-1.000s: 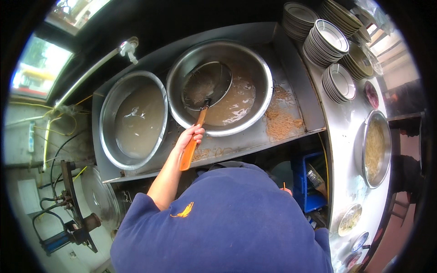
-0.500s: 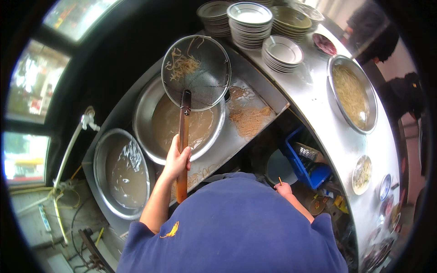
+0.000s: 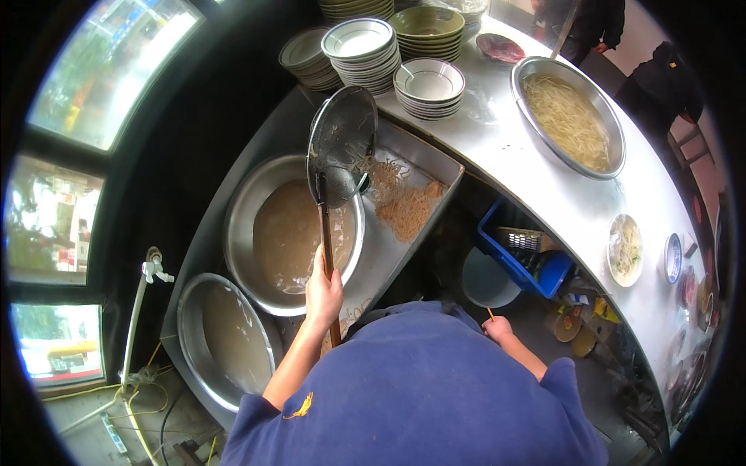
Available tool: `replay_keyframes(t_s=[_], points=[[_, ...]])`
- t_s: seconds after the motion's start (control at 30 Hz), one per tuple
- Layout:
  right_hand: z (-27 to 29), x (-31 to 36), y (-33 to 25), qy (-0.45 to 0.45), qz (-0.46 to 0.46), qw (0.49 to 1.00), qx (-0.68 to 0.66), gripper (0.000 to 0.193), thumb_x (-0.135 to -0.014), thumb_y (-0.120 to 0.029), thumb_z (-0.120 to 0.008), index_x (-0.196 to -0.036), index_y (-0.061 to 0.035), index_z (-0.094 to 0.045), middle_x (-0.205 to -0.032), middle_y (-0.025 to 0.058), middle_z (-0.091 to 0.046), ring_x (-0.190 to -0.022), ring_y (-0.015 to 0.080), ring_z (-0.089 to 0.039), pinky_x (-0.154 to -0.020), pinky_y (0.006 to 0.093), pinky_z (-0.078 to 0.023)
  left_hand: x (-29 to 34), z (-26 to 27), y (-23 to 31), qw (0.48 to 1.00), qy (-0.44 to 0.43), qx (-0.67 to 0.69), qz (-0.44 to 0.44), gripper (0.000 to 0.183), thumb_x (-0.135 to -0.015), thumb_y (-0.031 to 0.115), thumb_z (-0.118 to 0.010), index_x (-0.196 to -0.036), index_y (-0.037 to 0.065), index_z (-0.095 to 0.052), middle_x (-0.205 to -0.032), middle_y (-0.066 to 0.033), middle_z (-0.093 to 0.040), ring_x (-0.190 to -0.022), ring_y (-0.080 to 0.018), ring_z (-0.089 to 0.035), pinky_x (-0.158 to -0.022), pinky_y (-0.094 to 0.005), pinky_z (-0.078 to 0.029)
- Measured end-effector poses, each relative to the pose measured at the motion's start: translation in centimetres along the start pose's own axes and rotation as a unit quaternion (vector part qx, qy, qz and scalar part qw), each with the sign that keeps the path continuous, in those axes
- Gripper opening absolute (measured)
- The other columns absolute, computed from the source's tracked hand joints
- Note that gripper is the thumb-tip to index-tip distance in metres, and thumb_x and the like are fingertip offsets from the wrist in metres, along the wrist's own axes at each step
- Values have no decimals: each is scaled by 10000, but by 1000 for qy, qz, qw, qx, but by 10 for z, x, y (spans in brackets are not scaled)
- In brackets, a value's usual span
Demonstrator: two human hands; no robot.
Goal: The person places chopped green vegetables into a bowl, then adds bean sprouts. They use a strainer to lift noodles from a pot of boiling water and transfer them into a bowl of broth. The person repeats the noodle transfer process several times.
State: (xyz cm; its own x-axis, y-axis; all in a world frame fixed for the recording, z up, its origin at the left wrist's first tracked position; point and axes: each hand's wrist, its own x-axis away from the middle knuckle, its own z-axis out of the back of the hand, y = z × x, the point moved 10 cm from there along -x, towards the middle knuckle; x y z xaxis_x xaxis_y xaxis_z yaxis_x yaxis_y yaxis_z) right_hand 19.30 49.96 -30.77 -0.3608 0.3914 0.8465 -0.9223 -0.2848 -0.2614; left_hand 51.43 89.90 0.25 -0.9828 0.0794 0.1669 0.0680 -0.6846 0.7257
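My left hand (image 3: 323, 297) is closed round the long wooden handle of a wire mesh strainer (image 3: 330, 147). The strainer is tipped on its side above the right rim of a large metal basin (image 3: 235, 247) of cloudy water. Strands of noodle hang at its lower right edge, over a heap of brownish noodles (image 3: 410, 211) on the metal counter. At my right side, my right hand (image 3: 500, 329) is closed on a thin yellowish stick (image 3: 490, 314), of which only the tip shows.
A second basin (image 3: 186, 326) of cloudy water stands nearer, beside a tap (image 3: 155, 268). Stacked bowls (image 3: 361, 46) line the back. On the steel table at right are a basin of pale noodles (image 3: 571, 120) and a plate of food (image 3: 624, 250). A blue crate (image 3: 552, 276) sits below.
The strainer has turned from facing up to tipped sideways toward the right, and its noodles have slid to the right edge. My view has shifted to the right. The right hand stays at my side.
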Motion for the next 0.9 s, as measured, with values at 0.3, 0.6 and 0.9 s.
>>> replay_keyframes(t_s=[0.3, 0.6, 0.9], points=[[-7, -20, 7, 29, 47, 998, 16, 166, -808, -186, -647, -827, -59, -753, -725, 95, -717, -678, 209, -690, -688, 351, -537, 3, 8, 2, 993, 17, 38, -107, 652, -906, 3, -494, -1520, 136, -318, -1257, -278, -588, -1177, -371, -595, -969, -397, -466], [-10, -12, 2, -3, 21, 998, 53, 275, -750, -290, -606, -834, -79, -761, -880, 151, -727, -837, 302, -696, -762, 400, -534, 3, -10, -24, 970, -61, 230, 45, 679, -878, -45, -430, -1520, 125, -293, -858, -102, -619, -388, -113, -464, -330, -277, -389], [12, 23, -14, 31, 38, 994, 97, 278, -759, -308, -597, -836, -101, -767, -862, 134, -729, -829, 308, -697, -761, 399, -533, 5, -8, -25, 967, -96, 235, 24, 691, -875, -41, -429, -1524, 115, -253, -773, -110, -585, -399, -158, -502, -353, -296, -421]])
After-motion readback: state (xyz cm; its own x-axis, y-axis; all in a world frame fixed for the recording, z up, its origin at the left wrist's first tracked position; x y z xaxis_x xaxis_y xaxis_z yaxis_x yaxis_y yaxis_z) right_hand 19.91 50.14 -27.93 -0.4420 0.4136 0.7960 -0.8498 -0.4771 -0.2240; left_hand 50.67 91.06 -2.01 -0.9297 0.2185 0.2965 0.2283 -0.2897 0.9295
